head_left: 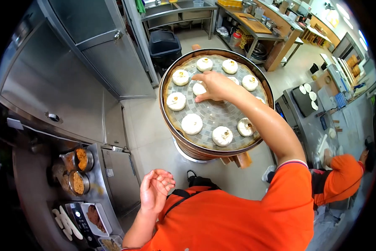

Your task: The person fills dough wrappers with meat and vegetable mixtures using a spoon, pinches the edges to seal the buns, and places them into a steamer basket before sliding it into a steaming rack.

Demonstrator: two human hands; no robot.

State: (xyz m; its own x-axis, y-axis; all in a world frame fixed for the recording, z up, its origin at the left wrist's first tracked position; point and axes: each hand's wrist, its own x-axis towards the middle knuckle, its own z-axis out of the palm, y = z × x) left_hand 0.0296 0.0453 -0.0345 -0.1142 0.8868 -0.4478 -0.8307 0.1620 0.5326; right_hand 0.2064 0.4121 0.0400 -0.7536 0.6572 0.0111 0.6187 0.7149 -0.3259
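A round steamer basket with a perforated liner holds several white buns, among them one at the lower left and one at the bottom. Over the basket's upper middle reaches my right hand, its thumb and fingers around a bun that they partly cover. My left hand is raised below and left of the basket, palm up, with fingers loosely curled and nothing in it.
Metal bowls of orange filling and a tray of brown filling stand at the lower left. A black bin is behind the basket. A co-worker in orange works at the right counter.
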